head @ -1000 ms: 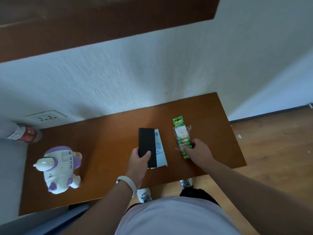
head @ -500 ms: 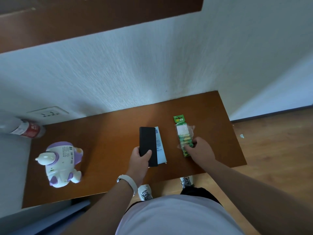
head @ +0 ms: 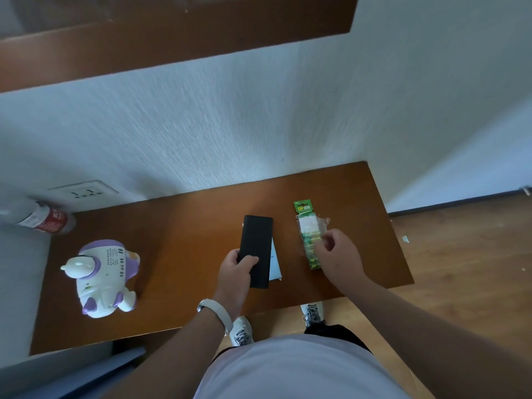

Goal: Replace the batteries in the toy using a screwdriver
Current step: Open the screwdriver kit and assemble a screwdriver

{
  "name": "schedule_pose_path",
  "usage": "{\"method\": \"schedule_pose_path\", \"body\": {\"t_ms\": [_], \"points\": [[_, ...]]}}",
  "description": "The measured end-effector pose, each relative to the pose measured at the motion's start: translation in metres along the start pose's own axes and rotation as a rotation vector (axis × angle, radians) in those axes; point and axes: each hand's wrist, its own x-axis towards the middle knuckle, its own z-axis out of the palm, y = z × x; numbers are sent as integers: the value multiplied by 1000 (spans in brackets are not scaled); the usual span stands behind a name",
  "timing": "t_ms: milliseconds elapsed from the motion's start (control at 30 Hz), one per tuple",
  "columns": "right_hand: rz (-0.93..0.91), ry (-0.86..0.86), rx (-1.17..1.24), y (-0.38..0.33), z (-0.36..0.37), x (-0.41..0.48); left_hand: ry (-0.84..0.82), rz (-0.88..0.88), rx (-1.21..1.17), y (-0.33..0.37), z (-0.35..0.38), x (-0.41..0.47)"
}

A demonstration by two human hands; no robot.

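Head view: since half a second ago my right hand (head: 335,254) has lifted off the battery pack (head: 308,234) and now pinches its clear wrapper, fingers together. My left hand (head: 236,270) stays clamped on the black case (head: 256,246), just left of the pack. The toy (head: 102,279) lies unmoved on the table (head: 184,226), well left of the pack.

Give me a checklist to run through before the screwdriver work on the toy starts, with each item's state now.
1. Toy within reach on the table: ok.
2. New battery pack at hand: ok, right hand is on it.
3. Screwdriver in sight: cannot tell; none visible.
4. Left hand free: not ok, it grips a black case.
5. Toy's battery cover facing up: cannot tell.
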Motion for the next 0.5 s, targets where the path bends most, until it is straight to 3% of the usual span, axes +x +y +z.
{"method": "schedule_pose_path", "body": {"t_ms": [233, 500], "points": [[-142, -219, 141, -65, 8, -22, 9, 61, -78, 18, -7, -19], [-162, -358, 285, -116, 30, -36, 14, 161, -148, 31, -24, -36]]}}
